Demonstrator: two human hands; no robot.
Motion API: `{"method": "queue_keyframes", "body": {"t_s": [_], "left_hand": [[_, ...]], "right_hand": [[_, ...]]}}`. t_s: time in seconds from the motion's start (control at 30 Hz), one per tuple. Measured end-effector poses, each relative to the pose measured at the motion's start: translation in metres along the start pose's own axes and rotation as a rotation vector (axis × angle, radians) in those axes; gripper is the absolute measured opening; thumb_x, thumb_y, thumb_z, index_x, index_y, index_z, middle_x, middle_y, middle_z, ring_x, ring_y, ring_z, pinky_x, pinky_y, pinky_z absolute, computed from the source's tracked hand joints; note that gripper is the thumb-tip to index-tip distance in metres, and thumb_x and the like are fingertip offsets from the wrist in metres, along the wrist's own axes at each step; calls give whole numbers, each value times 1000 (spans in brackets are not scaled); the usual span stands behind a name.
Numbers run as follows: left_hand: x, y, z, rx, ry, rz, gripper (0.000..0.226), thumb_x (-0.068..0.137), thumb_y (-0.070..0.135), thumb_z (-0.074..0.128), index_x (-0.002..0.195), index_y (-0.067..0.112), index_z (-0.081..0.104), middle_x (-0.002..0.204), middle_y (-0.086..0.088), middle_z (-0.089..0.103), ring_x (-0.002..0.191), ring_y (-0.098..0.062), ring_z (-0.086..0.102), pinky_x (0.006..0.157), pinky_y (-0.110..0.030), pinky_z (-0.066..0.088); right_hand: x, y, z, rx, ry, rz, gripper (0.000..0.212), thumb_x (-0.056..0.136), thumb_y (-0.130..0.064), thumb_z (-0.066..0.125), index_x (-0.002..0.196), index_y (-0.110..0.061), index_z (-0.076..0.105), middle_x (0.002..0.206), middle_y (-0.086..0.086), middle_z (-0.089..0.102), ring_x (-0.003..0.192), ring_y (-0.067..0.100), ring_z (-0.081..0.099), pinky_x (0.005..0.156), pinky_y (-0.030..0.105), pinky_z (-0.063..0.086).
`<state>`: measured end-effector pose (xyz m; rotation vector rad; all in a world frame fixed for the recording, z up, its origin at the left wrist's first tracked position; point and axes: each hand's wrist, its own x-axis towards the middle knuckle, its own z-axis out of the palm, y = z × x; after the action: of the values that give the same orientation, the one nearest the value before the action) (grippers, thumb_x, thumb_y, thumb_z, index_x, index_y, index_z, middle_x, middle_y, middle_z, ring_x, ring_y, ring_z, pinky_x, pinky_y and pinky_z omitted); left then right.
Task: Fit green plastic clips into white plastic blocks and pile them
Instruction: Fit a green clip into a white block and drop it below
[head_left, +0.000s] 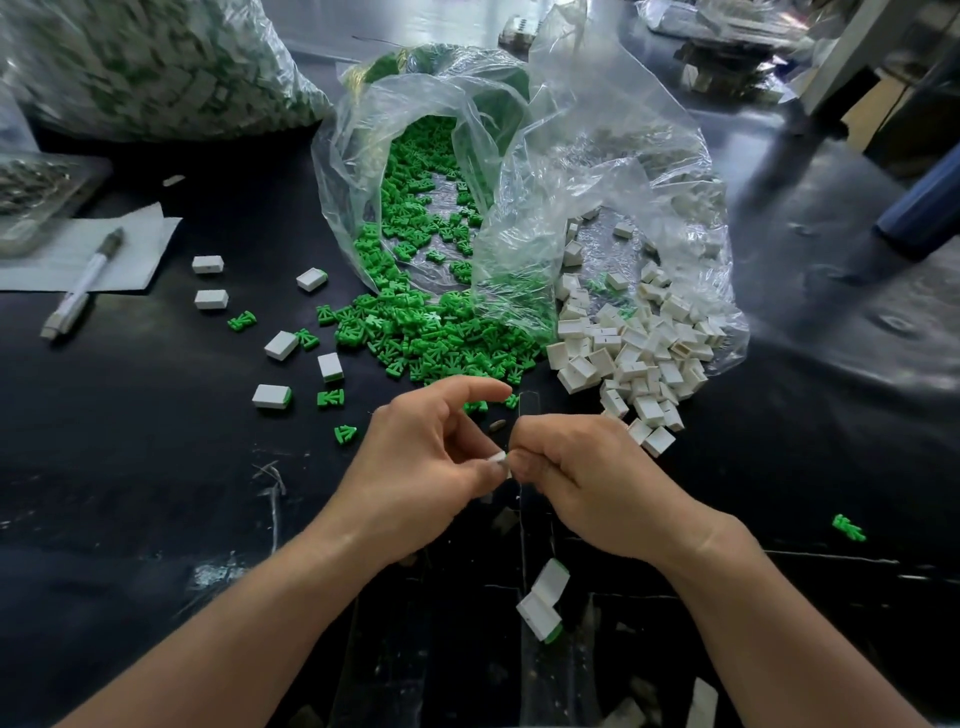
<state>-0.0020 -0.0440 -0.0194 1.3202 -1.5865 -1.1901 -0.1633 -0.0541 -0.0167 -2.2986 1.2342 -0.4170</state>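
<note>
My left hand (421, 462) and my right hand (576, 478) meet over the black table's near middle and pinch one small white block (497, 459) between their fingertips. Most of that block is hidden by fingers, and I cannot see a clip in it. A heap of green clips (431, 332) spills from a clear bag just beyond my hands. To its right lies a heap of white blocks (634, 358). Two fitted blocks with green ends (545, 597) lie near the table's front edge.
Several fitted blocks (272, 397) and loose green clips (330, 398) are scattered left of the heap. A pen (83, 283) lies on white paper at the left. A large full bag (156, 67) stands at the back left. One stray clip (848, 527) lies at the right.
</note>
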Motion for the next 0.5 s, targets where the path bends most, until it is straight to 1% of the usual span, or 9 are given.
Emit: {"method": "queue_keyframes", "body": {"t_s": [0.07, 0.13, 0.2, 0.27, 0.3, 0.33, 0.37, 0.43, 0.5], "left_hand": [[0, 1, 0, -43, 0, -6, 54, 71, -4, 74, 95, 41, 57, 68, 3, 71, 62, -12, 67, 64, -25, 56], [1, 4, -1, -158, 3, -26, 51, 70, -7, 74, 97, 34, 60, 65, 2, 70, 59, -10, 65, 57, -21, 53], [3, 7, -2, -279, 5, -36, 46, 67, -5, 75, 99, 25, 62, 64, 0, 69, 57, -8, 64, 52, -17, 49], [4, 9, -3, -370, 2, -33, 44, 60, 5, 74, 100, 20, 62, 63, 0, 69, 59, -9, 65, 53, -17, 50], [5, 9, -2, -398, 1, -30, 45, 58, 8, 72, 100, 19, 62, 63, 1, 69, 60, -8, 65, 54, -17, 51], [5, 10, -1, -421, -1, -27, 44, 58, 8, 71, 99, 17, 61, 62, 1, 69, 59, -9, 65, 55, -16, 51], [4, 10, 0, -449, -8, -26, 43, 58, 7, 70, 99, 15, 61, 61, 1, 68, 58, -11, 64, 55, -17, 51], [3, 11, 1, -500, -24, -22, 42, 57, 5, 69, 98, 12, 61, 61, -2, 68, 56, -22, 59, 53, -21, 52], [3, 10, 1, -514, -21, -25, 44, 56, 5, 69, 99, 11, 61, 62, -3, 68, 56, -25, 57, 52, -25, 52]], "right_hand": [[0, 0, 0, 17, 19, -18, 22, 91, -11, 52, 70, -15, 48, 60, -11, 42, 61, 12, 39, 57, 31, 31], [-1, 1, -1, 101, 82, -23, 23, 90, -18, 50, 67, -17, 47, 60, -4, 46, 58, 14, 43, 56, 34, 35], [-1, 1, -2, 289, 144, 42, 27, 88, -30, 48, 62, -21, 47, 58, -3, 50, 55, 12, 46, 54, 32, 37], [-1, 1, -3, 517, 174, 164, 44, 91, -51, 44, 61, -20, 54, 54, -6, 54, 52, 5, 49, 49, 23, 38], [-1, 1, -3, 612, 165, 235, 52, 87, -60, 39, 63, -18, 58, 54, -7, 57, 51, 3, 50, 49, 18, 38], [0, 0, -1, 705, 130, 295, 57, 80, -64, 34, 65, -16, 61, 55, -6, 60, 51, 4, 51, 49, 16, 38], [1, -2, 0, 806, 71, 334, 60, 76, -65, 31, 67, -15, 62, 58, -4, 62, 52, 6, 52, 49, 16, 39], [3, -9, 4, 1038, -60, 375, 58, 73, -64, 31, 64, -16, 63, 61, 2, 63, 52, 11, 53, 46, 18, 39], [5, -14, 6, 1216, -122, 419, 54, 73, -60, 34, 63, -14, 61, 59, 5, 61, 48, 12, 52, 44, 18, 38]]}}
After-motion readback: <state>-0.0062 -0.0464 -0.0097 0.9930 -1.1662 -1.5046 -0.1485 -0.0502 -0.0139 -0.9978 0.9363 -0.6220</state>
